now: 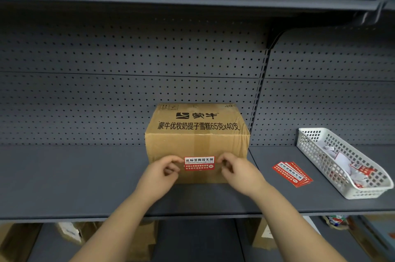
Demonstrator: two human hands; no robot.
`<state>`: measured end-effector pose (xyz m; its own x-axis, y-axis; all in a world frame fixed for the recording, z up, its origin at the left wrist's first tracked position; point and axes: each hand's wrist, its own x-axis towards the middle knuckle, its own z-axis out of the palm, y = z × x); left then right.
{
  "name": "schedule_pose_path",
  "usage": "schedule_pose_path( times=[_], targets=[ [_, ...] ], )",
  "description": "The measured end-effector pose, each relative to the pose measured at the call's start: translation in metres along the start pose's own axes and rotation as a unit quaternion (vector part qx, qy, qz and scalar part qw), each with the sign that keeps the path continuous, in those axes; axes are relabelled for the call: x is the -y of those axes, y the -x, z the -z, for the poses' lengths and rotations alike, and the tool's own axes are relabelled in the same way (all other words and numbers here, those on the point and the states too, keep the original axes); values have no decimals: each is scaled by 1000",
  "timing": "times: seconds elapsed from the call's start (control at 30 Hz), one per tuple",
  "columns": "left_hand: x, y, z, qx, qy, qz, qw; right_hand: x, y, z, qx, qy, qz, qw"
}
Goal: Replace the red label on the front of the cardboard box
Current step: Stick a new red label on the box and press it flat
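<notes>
Red label lies flat, long side left-right, between our hands. Left hand and right hand equally near, fingers curled at its ends; cannot tell if pinching.

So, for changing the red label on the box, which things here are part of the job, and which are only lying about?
Part of the job:
cardboard box
red label on its front
left hand and right hand at the label's ends
stack of spare red labels
white basket holding torn scraps

Lying about:
boxes on the lower shelf
</notes>
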<state>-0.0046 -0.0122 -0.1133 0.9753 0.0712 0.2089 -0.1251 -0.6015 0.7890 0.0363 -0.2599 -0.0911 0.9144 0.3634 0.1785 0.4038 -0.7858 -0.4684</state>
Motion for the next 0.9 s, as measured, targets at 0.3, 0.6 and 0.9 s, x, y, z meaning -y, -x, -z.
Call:
schedule_pose_path(
  times=[0.3,0.6,0.9],
  targets=[
    [15,5,-29,56,-502,-362,783,-16,12,-49,-40,368,290,882],
    [39,12,-2,35,-535,-232,811,-51,19,-27,-57,389,157,906],
    [14,17,-41,92,-582,-225,776,-15,14,-59,37,473,211,854]
  ],
)
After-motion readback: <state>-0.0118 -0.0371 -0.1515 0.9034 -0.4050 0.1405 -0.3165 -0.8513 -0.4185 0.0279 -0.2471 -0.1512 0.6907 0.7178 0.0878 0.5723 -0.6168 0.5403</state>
